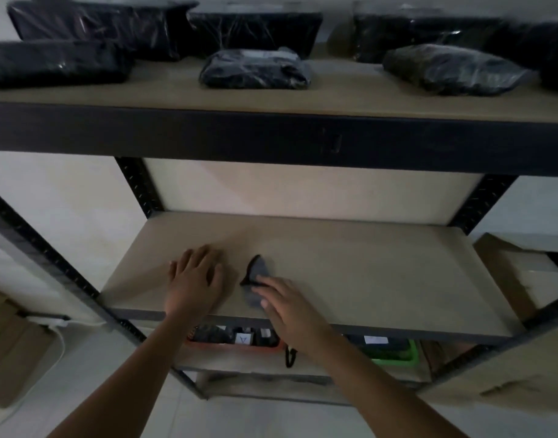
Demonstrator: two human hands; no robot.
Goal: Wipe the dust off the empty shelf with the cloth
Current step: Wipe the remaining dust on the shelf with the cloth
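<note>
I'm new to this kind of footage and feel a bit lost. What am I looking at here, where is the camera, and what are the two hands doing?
There is no machine here: a person wears a camera on the head, which looks forward and down at their own two bare hands. In front stands a black metal rack with pale fibreboard shelves. The left hand rests flat, fingers straight, on the empty middle shelf. The right hand presses a small grey cloth onto that board with straight fingers; no closed grip on it shows. The shelf above carries black plastic-wrapped packages. Below, an orange tray and a green basket hold small items, too dim to name.
</note>
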